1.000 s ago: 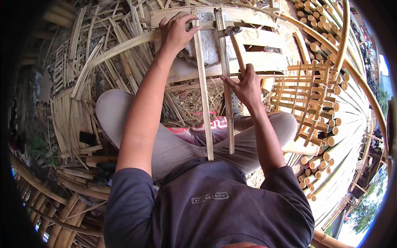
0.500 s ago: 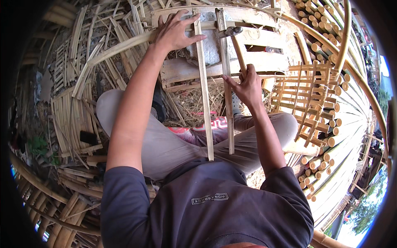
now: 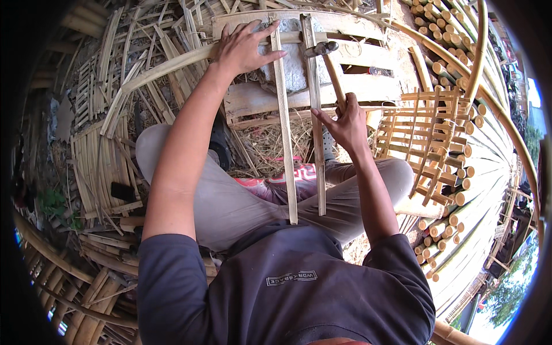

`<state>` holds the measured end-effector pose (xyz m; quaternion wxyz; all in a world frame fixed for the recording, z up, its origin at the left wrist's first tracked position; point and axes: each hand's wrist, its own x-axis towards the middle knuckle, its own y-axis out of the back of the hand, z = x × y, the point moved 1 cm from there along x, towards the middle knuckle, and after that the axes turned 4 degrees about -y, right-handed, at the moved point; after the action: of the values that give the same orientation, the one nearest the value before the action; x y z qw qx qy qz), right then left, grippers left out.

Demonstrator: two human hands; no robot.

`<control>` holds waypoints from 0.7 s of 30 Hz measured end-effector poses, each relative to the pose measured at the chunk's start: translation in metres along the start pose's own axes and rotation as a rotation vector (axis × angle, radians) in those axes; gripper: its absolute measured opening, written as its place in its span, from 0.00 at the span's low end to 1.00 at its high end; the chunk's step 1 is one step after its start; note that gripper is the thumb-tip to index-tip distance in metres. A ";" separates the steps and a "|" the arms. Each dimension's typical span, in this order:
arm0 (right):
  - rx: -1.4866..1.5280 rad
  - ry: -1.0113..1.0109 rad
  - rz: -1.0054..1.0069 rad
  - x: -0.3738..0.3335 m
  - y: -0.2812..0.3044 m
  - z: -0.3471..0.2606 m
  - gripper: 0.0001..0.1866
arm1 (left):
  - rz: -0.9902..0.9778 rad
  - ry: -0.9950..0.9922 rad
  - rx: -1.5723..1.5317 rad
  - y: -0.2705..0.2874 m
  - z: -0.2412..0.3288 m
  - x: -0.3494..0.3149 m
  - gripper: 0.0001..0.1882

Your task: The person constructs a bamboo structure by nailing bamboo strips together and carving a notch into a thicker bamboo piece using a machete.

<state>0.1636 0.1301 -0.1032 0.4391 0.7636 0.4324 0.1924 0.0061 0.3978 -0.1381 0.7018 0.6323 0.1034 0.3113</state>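
My right hand (image 3: 349, 123) is closed around the wooden handle of a hammer (image 3: 334, 72), its head over the upper part of the right-hand bamboo strip (image 3: 317, 132). Fingers spread, my left hand (image 3: 244, 50) lies over a long curved bamboo strip (image 3: 167, 68), with its fingertips and thumb against the left-hand bamboo strip (image 3: 283, 126). Both upright strips run from my lap up to the crossing strip, over a grey stone block (image 3: 293, 75). My left palm hides part of the curved strip.
Pale bamboo slats (image 3: 368, 86) lie beneath the stone. To the right are a bamboo lattice panel (image 3: 422, 132) and stacked bamboo poles (image 3: 448, 230). Split strips (image 3: 103, 172) are heaped at the left, with a dark flat object (image 3: 122, 191) among them. My crossed legs (image 3: 230, 195) are close below.
The hammer head has come slightly lower, and my right hand has shifted a little with it. My left hand and the strips stay nearly in place.
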 end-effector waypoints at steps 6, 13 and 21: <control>-0.057 0.102 0.000 -0.008 0.000 -0.008 0.44 | 0.028 -0.024 -0.004 -0.008 -0.007 0.000 0.47; 0.007 0.143 0.011 -0.007 -0.009 -0.004 0.38 | 0.001 -0.003 -0.045 -0.003 -0.004 -0.001 0.47; 0.011 0.134 -0.011 -0.004 -0.010 -0.004 0.36 | 0.014 0.004 -0.049 -0.003 -0.004 -0.002 0.46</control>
<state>0.1543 0.1314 -0.1090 0.4062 0.7489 0.4662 0.2384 0.0038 0.4000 -0.1419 0.7147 0.6151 0.0925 0.3199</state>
